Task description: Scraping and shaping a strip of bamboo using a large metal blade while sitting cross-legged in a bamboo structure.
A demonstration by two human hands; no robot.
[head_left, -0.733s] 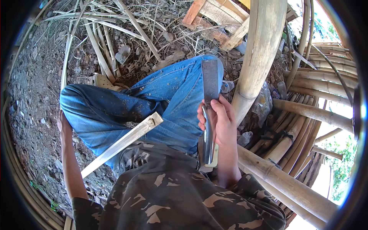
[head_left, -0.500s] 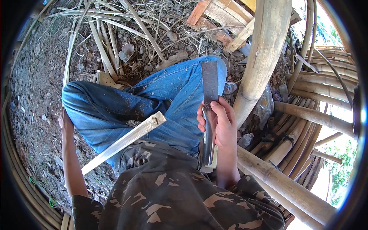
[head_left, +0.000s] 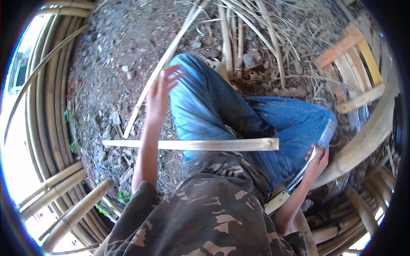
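Bare, stony ground (head_left: pixel 128 42) spreads toward 11 o'clock. At 9 o'clock a row of long bamboo poles (head_left: pixel 54 115) lines the edge, with a thick cut pole (head_left: pixel 79 213) jutting in at 8 and green weeds (head_left: pixel 124 197) near it. A whitish scrap (head_left: pixel 251 59) lies at 1 o'clock. At 2 stands a wooden frame (head_left: pixel 341 47) with a yellow slat (head_left: pixel 370 64); a stout bamboo post (head_left: pixel 363 147) slants from 3 toward 4.

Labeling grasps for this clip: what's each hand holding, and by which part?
Right hand: the flat-bladed tool, by its metal handle, near the blade end. Left hand: fingers spread, nothing visibly held.
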